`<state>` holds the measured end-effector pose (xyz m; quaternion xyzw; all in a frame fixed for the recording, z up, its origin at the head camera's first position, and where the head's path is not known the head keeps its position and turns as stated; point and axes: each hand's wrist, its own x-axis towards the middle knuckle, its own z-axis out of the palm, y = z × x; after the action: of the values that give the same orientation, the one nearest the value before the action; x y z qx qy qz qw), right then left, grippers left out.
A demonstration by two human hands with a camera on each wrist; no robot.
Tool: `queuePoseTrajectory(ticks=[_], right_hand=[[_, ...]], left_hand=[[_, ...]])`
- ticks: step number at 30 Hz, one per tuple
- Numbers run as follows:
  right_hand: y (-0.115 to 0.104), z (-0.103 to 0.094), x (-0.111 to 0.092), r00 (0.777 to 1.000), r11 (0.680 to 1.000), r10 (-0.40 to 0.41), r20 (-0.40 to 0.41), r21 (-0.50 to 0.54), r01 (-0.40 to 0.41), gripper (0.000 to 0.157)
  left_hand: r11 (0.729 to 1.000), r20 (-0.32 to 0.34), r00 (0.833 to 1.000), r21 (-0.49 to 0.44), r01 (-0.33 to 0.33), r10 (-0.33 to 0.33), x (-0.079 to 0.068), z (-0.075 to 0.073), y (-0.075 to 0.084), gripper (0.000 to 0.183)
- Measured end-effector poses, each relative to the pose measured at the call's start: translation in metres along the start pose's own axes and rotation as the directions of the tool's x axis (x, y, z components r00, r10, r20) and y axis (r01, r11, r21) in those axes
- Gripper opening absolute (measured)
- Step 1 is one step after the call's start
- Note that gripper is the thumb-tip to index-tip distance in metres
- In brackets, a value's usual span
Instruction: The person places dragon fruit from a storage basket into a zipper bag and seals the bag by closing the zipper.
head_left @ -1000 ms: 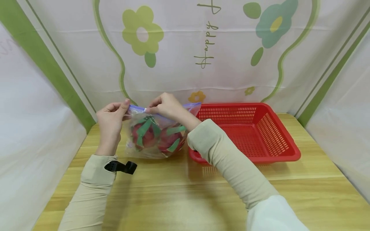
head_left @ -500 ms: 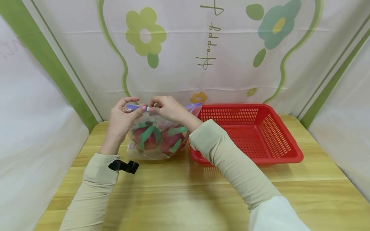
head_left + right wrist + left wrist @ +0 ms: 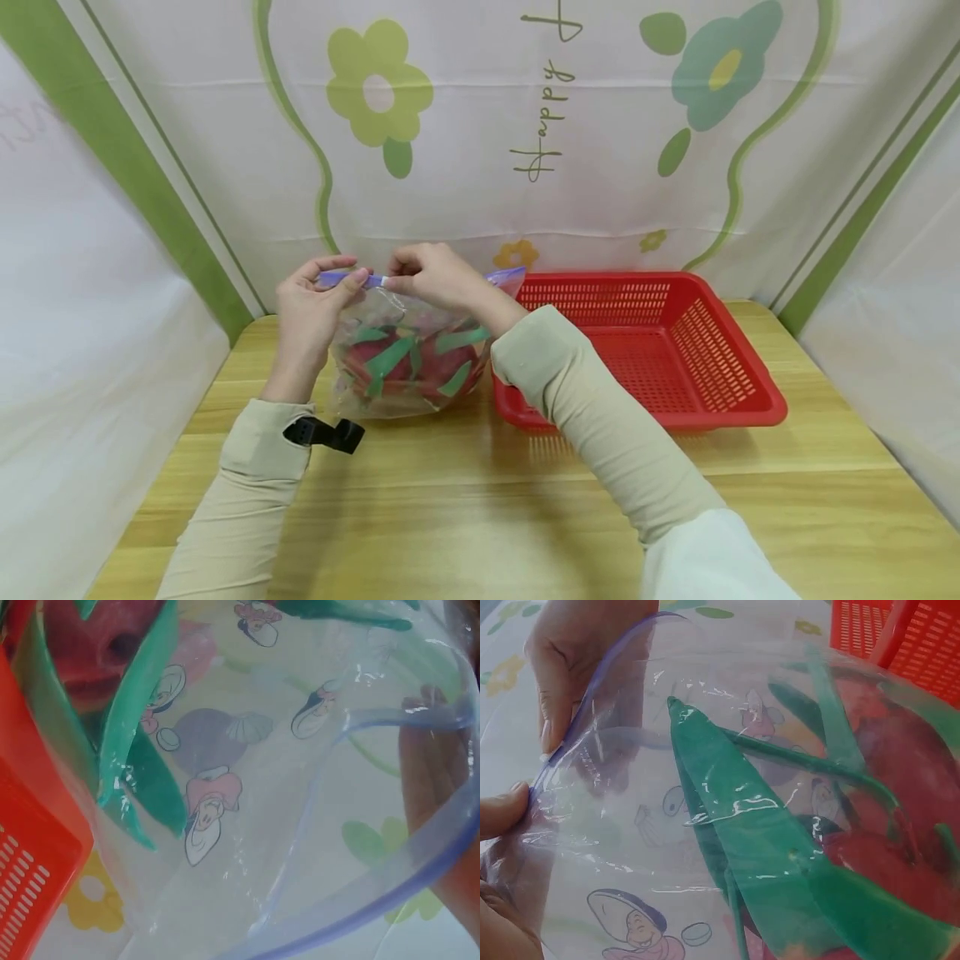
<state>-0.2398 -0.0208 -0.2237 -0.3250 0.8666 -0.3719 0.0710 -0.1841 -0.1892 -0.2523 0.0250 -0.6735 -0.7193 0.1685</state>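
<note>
A clear zip bag with cartoon prints stands on the table, its purple zip strip uppermost. Inside it lie two red fruits with long green leaves, resembling dragon fruit. Near the strip's left end, my left hand pinches the zip between thumb and fingers. Just to its right, my right hand pinches the zip at the small white slider. The left wrist view shows the green leaf through the plastic. How much of the zip is sealed cannot be told.
A red perforated basket stands right of the bag, partly behind my right forearm. A wooden table lies beneath. A printed fabric wall rises close behind the bag, and white fabric flanks both sides.
My left hand shifted right along the strip toward the right hand, then slightly back left. The right hand stays at the slider, and the bag's leaves have shifted a little.
</note>
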Motion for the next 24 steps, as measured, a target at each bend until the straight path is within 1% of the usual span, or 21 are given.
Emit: queuePoseTrajectory(ticks=[5,12,18,21,24], right_hand=[[0.004,-0.004,-0.001,1.000,1.000,0.006,0.015,-0.031,-0.006,0.014],[0.008,-0.008,-0.005,1.000,0.999,-0.007,0.028,-0.046,0.009,0.015],[0.008,-0.010,-0.006,1.000,0.993,0.013,0.002,-0.116,-0.013,0.017],[0.009,-0.011,-0.007,1.000,0.991,0.016,-0.009,-0.134,-0.017,0.017],[0.011,-0.012,-0.008,1.000,0.994,0.019,-0.002,-0.109,-0.019,0.018]], left_hand=[[1.000,-0.042,0.999,-0.014,-0.004,0.003,0.001,-0.002,0.000,0.011],[1.000,-0.057,0.998,-0.026,-0.009,0.007,0.002,-0.005,0.000,0.012],[0.998,-0.085,0.996,-0.053,-0.022,0.017,0.004,-0.006,0.001,0.012],[0.998,-0.094,0.995,-0.065,-0.021,0.015,0.004,-0.007,0.001,0.015],[0.998,-0.087,0.996,-0.066,-0.007,0.001,0.005,-0.008,0.001,0.022]])
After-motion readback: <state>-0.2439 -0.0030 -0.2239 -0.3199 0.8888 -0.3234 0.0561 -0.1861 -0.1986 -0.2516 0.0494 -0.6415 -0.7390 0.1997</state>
